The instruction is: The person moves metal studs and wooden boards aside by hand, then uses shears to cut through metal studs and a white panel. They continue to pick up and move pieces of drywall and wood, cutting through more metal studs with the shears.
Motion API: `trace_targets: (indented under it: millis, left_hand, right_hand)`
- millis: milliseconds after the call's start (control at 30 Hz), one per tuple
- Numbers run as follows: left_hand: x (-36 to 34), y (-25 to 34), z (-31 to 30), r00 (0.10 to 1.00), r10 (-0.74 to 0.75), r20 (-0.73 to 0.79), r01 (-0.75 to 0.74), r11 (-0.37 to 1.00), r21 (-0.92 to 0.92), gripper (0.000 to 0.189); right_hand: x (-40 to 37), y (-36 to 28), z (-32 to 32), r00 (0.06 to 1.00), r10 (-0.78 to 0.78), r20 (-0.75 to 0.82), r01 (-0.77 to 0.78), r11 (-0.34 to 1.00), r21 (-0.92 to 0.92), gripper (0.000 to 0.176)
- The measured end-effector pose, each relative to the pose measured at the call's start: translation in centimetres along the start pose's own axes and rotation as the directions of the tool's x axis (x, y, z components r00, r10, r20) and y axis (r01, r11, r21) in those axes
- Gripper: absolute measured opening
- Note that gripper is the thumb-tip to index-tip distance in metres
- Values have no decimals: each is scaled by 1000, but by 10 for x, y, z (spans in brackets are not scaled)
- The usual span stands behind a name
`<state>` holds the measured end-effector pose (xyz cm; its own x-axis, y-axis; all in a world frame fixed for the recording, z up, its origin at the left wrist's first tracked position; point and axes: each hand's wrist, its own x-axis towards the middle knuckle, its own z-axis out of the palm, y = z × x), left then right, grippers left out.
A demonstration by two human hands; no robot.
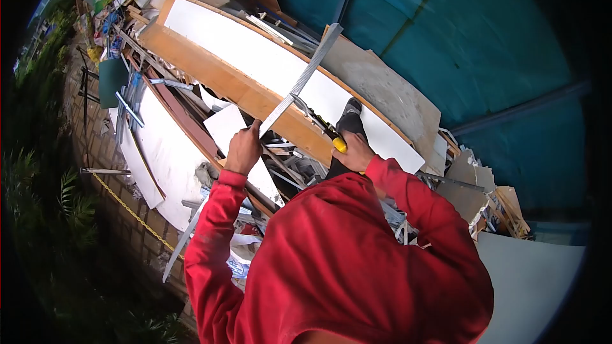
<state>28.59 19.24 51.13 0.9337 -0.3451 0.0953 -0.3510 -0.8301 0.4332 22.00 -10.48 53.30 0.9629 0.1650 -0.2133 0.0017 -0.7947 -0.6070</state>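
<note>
Left hand [244,148]: closed around the near end of a long grey metal strip [307,75], thumb on top. The strip runs up and away from this hand, across the boards.

Right hand [354,153]: wrapped tight on a yellow-handled cutting tool [320,123]. The tool's head meets the strip just beyond the left hand. Whether the blades are biting cannot be told.

Judgement: the work in hand looks like a cut across the strip. It would go best with the left hand holding the strip flat and steady, thumb well clear of the blades, and the tool square to the strip's edge. The far end is unsupported and may whip or twist.

Around: under both hands lies a large white board with a brown wooden edge [255,57]. A black shoe [350,114] is planted on it just beyond the right hand. To the left of the left hand is a pile of white panel offcuts and metal scraps [159,153], and farther left a yellow chain [127,207]. Beyond the strip's far end stands a teal sheet wall [484,38]. Footing looks uneven, and loose scraps crowd the space near the left elbow.
</note>
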Motion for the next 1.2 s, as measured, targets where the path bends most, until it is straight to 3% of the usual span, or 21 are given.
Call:
trace_targets:
  millis: [67,200,300,400,467,567,667,700,767,800,900,1000,1033,1067,1100,1133,1167,1200]
  left_hand:
    - [1,-2,-4,1000,11,-9,-11,998,-67,43]
    - [-2,-7,3,1000,-3,-9,2,994,-105,43]
    - [-1,-9,-5,999,-34,-7,33,994,-107,43]
    - [0,-6,-8,999,-24,-26,20,990,-137,42]
    - [1,-1,-4,999,-9,-44,2,990,-141,40]
    - [3,16,3,999,5,-47,-12,992,-129,37]
    - [0,45,5,998,65,2,-64,989,-133,40]
    - [-1,54,6,997,76,28,-72,989,-127,42]
    - [-2,58,1,988,149,29,-146,986,-86,42]
    - [-3,61,-2,990,95,103,-87,993,-79,47]
    - [-10,58,-4,985,166,35,-166,986,-12,57]
    - [-25,66,-57,991,117,67,-106,984,-142,61]
    - [-34,59,-59,989,84,-123,-111,965,-238,57]
    - [-47,51,-61,953,34,-302,-138,934,-329,53]
    - [-75,32,-41,882,-168,-440,-54,892,-448,36]
    - [-102,32,-35,869,-406,-284,11,589,-808,25]
    - [-131,33,-23,863,-495,-104,48,285,-957,21]
    - [-157,29,-4,928,-367,70,106,80,-991,23]
  right_hand:
    - [0,16,11,996,-74,-46,81,985,155,41]
    - [-20,10,-4,954,-64,291,-131,788,602,32]
    - [-41,25,16,996,11,84,-57,825,562,31]
    - [-44,6,18,997,75,-17,-35,636,771,26]
    - [-27,-12,32,983,161,-87,13,416,909,32]
    - [16,-46,55,934,344,-95,-5,278,961,27]
    - [55,-60,79,940,337,-59,2,167,986,32]
    - [56,-69,70,941,337,-15,-44,168,985,41]
    - [56,-83,62,950,302,-84,40,149,988,41]
    - [58,-81,60,955,288,-71,39,118,992,37]
    - [59,-76,63,949,313,-35,34,10,999,32]
    - [59,-80,62,948,316,-42,89,-137,987,29]
    - [60,-77,62,944,325,-53,117,-181,977,28]
    - [70,-64,70,940,335,-59,146,-240,960,27]
    - [72,-62,66,938,339,-70,167,-264,950,28]
    - [79,-47,72,947,315,-56,147,-272,951,35]
    - [86,-33,78,955,295,-43,129,-280,951,41]
    - [85,-32,75,955,292,-49,133,-276,952,41]
